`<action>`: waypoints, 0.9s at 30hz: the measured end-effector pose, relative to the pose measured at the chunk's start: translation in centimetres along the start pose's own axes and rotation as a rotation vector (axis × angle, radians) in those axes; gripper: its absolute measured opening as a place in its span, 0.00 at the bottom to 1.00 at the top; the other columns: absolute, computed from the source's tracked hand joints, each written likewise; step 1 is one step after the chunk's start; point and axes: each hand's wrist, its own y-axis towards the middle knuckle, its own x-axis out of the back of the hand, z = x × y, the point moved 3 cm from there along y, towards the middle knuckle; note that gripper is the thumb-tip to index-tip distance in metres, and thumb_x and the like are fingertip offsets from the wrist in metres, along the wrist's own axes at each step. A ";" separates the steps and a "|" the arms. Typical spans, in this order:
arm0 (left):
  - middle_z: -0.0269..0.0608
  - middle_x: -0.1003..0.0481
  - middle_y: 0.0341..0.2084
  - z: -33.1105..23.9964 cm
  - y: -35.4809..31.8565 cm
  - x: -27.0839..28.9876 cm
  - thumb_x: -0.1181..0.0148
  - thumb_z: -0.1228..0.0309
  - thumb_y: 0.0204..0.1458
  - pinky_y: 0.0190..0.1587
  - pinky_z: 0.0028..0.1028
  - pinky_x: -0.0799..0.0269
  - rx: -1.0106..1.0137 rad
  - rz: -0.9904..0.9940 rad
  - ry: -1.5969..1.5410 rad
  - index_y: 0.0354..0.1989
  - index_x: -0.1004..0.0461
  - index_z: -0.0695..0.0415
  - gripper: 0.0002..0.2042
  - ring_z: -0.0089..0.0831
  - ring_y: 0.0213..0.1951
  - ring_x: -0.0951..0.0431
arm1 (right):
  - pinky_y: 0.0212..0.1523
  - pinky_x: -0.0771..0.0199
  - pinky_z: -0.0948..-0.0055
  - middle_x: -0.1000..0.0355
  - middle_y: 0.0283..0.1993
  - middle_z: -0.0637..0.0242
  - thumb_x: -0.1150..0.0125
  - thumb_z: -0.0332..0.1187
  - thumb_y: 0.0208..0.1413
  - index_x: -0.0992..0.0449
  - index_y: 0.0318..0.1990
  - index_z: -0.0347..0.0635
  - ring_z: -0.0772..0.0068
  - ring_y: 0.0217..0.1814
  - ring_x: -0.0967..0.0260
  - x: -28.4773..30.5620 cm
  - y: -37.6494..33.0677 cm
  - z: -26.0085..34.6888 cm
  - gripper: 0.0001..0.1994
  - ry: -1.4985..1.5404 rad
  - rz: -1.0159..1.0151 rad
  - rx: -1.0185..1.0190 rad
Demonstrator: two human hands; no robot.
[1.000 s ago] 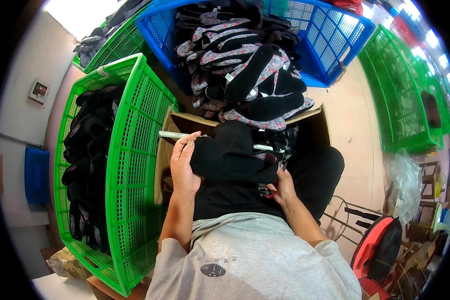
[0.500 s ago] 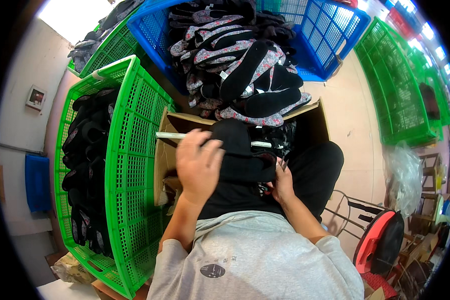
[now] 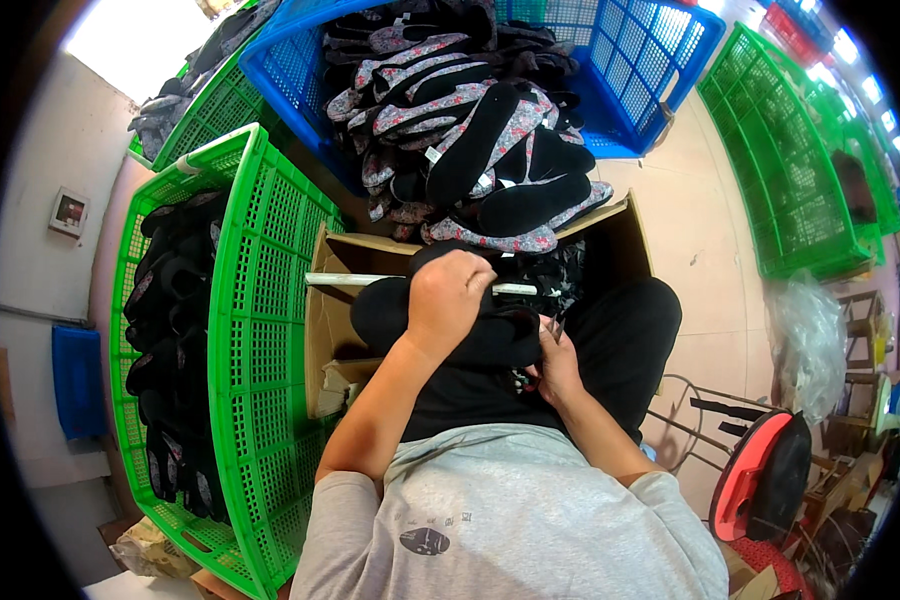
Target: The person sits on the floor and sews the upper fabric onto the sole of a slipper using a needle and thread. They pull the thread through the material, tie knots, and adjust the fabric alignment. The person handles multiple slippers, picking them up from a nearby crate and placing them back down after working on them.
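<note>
Black slippers (image 3: 378, 310) lie over my lap, above the open cardboard box. My left hand (image 3: 445, 300) is closed over them with its fingers curled in; whatever sits under the fingertips is hidden. At the slippers' right end, my right hand (image 3: 558, 362) is closed around small metal snips (image 3: 558, 327), whose points stick up past the fingers. That hand also touches the slipper opening. A white rod (image 3: 342, 280) crosses the box behind the slippers, partly covered by them. Dark patterned pieces (image 3: 555, 270) show inside the box.
A green crate (image 3: 270, 330) of black slippers stands at my left. Ahead, a blue crate (image 3: 630, 100) holds a heap of floral slippers (image 3: 470, 130) with black soles, piled to the cardboard box (image 3: 635, 235). At right are another green crate (image 3: 780, 160) and a red-and-black seat (image 3: 760, 475).
My left hand has moved right and closed over the slippers; before, its fingers were spread and blurred. A slipper's rounded end now juts out to its left. The right hand has stayed nearly still.
</note>
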 end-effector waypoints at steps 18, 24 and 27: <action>0.47 0.24 0.35 -4.7 -5.3 0.4 0.39 0.81 0.48 0.41 0.32 0.26 0.013 0.038 -0.213 0.42 0.25 0.62 0.11 0.42 0.36 0.22 | 0.18 0.45 0.84 0.28 0.32 0.74 0.52 0.37 0.69 0.29 0.53 0.43 0.86 0.22 0.40 0.4 0.1 -0.3 0.12 -0.004 0.079 0.124; 0.42 0.21 0.33 -3.7 -8.2 -0.5 0.37 0.73 0.54 0.39 0.27 0.26 0.457 0.277 -0.374 0.41 0.24 0.65 0.10 0.27 0.34 0.21 | 0.25 0.38 0.87 0.27 0.41 0.76 0.49 0.41 0.68 0.29 0.53 0.45 0.89 0.34 0.33 -0.8 -1.6 0.8 0.14 -0.022 0.180 0.195; 0.38 0.21 0.33 -3.6 -8.9 -0.8 0.35 0.71 0.54 0.39 0.25 0.27 0.636 0.328 -0.593 0.42 0.24 0.66 0.11 0.22 0.34 0.23 | 0.34 0.31 0.84 0.28 0.44 0.73 0.48 0.41 0.67 0.29 0.52 0.45 0.85 0.41 0.31 -2.0 -2.5 1.3 0.13 -0.021 0.282 0.157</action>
